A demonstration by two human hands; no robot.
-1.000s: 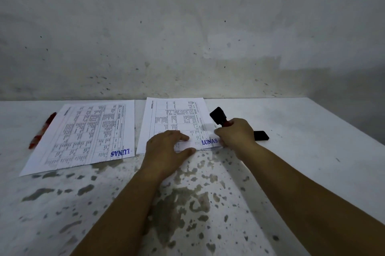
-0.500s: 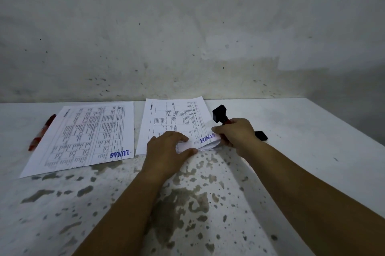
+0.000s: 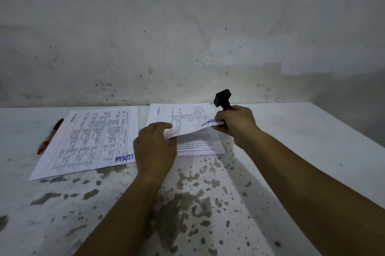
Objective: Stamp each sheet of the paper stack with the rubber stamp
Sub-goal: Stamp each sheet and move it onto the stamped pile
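Now the top sheet (image 3: 183,119) is lifted off the paper stack (image 3: 200,145), pinched at its stamped near corner by the right hand (image 3: 235,124), which also grips the rubber stamp (image 3: 222,99), its black head sticking up above the knuckles. Meanwhile the left hand (image 3: 155,147) pinches the sheet's other near corner. A stamped sheet (image 3: 87,141) lies flat to the left on the table (image 3: 291,141).

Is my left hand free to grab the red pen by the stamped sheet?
Probably not yet: the left hand pinches the lifted sheet. The red pen lies uncovered beyond the stamped sheet.
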